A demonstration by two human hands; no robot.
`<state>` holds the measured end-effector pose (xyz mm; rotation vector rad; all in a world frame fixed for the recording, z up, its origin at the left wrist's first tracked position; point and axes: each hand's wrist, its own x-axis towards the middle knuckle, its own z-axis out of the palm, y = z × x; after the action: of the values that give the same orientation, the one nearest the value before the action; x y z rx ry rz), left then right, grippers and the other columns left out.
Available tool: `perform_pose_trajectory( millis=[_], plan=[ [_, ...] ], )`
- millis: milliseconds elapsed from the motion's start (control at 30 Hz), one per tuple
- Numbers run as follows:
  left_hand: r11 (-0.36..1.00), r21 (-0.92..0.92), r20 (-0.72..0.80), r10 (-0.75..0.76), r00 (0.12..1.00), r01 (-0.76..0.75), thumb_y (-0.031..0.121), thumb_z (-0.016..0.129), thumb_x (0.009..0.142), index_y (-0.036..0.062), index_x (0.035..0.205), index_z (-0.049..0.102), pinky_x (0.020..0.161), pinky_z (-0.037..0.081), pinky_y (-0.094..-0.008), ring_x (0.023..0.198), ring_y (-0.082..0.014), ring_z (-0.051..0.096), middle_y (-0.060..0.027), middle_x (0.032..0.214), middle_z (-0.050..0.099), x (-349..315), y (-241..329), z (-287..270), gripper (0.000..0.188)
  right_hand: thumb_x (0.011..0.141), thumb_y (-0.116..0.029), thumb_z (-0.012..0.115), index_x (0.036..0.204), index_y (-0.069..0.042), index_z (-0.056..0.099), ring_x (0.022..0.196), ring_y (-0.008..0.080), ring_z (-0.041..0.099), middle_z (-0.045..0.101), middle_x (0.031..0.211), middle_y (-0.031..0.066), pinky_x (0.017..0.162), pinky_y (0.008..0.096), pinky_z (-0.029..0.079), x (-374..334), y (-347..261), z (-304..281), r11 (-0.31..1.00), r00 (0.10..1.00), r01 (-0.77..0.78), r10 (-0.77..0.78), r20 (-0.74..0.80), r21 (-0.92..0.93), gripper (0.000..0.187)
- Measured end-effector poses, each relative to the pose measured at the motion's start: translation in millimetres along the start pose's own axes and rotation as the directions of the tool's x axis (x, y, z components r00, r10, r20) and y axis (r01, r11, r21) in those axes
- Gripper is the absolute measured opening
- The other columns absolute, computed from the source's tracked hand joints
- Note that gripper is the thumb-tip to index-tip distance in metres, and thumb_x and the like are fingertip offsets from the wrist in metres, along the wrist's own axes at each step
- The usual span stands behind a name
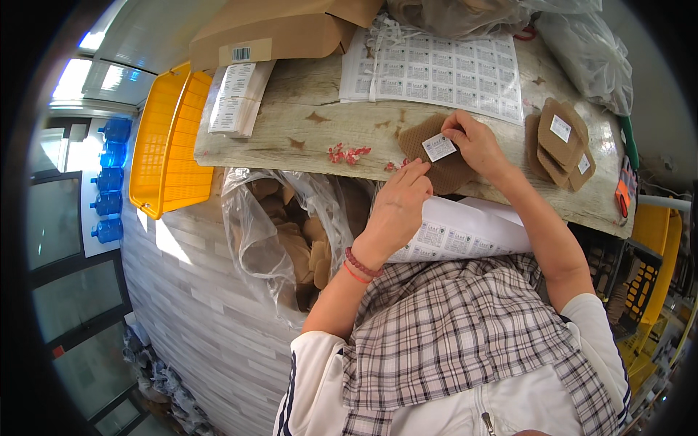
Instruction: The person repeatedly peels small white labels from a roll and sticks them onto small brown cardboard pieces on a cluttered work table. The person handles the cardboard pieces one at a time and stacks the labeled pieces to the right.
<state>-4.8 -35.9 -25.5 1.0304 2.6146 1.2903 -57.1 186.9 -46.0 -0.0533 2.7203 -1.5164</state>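
A brown textured piece with rounded ends (449, 176) lies near the table's front edge, with a small white printed label (438, 148) on it. My right hand (476, 145) pinches the label's right upper side between thumb and fingers. At the lower left corner of the label, the bent fingers of my left hand (401, 200) are closed together; their tips are partly hidden. Similar brown pieces (543, 149) are stacked to the right, some bearing white labels (560, 128). A sheet of printed labels (454, 231) rests across my lap, under my forearms.
Label sheets (436, 69) lie farther back, beside a cardboard box (276, 33) and a paper stack (240, 98). A clear bag of brown pieces (280, 240) hangs below the front edge. Yellow crate (171, 138) left; plastic bag (589, 58) and orange-handled tool (623, 190) right.
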Motion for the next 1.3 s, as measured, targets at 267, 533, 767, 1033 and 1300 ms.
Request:
perform_pose_trajectory(
  millis=[267,533,767,1033,1300],
  plan=[
    [1.0,0.01,0.007,-0.005,1.0,0.005,-0.002,0.058,0.087,-0.0028,0.091,0.06,0.111,0.043,-0.0474,0.127,-0.0415,0.054,-0.0247,0.126,0.062,2.0,0.2,-1.4,0.004,0.094,-0.011,0.064,0.099,-0.003,0.062,0.086,0.0334,0.066,0.069,0.09,0.0148,0.076,0.0405,0.05,0.0,-3.1,1.8,0.999,1.0,-0.013,0.013,-0.011,-0.043,0.009],
    [1.0,0.008,0.002,-0.006,1.0,0.006,-0.002,0.059,0.087,-0.0035,0.091,0.06,0.108,0.044,-0.0468,0.125,-0.0414,0.055,-0.0246,0.127,0.061,3.6,0.2,-1.1,0.004,0.096,-0.01,0.063,0.1,-0.004,0.06,0.086,0.0317,0.066,0.068,0.092,0.0125,0.077,0.039,0.051,-4.2,-9.1,3.9,0.99,0.999,0.032,-0.036,-0.029,-0.137,0.008],
    [0.999,0.035,0.06,-0.006,0.998,0.004,-0.001,0.059,0.088,-0.003,0.09,0.059,0.105,0.043,-0.0471,0.124,-0.0415,0.053,-0.0263,0.138,0.056,6.2,5.3,-4.1,0.003,0.093,-0.012,0.064,0.1,-0.007,0.059,0.09,0.0352,0.064,0.067,0.095,0.0121,0.075,0.0463,0.051,-8.4,-4.8,8.8,0.951,0.981,0.157,-0.182,-0.072,-0.267,0.01],
    [0.994,0.11,0.054,0.017,0.998,-0.023,-0.003,0.055,0.084,-0.0042,0.089,0.059,0.11,0.041,-0.046,0.129,-0.0416,0.048,-0.0255,0.138,0.055,4.5,3.1,3.3,0.007,0.091,-0.006,0.064,0.133,-0.014,0.057,0.091,0.03,0.063,0.06,0.106,0.0114,0.075,0.0402,0.054,-14.6,-10.0,13.4,0.908,0.93,0.244,-0.319,-0.183,-0.341,0.043],
    [0.995,0.101,0.071,0.018,0.997,-0.025,-0.004,0.056,0.083,-0.0038,0.088,0.059,0.113,0.037,-0.0486,0.13,-0.0424,0.046,-0.0255,0.14,0.053,2.1,2.7,5.7,0.006,0.088,-0.001,0.068,0.112,-0.008,0.071,0.093,0.0249,0.063,0.059,0.109,0.0105,0.077,0.035,0.053,-9.1,28.0,6.6,0.975,0.937,0.22,-0.201,-0.286,0.034,0.025]
  ],
)
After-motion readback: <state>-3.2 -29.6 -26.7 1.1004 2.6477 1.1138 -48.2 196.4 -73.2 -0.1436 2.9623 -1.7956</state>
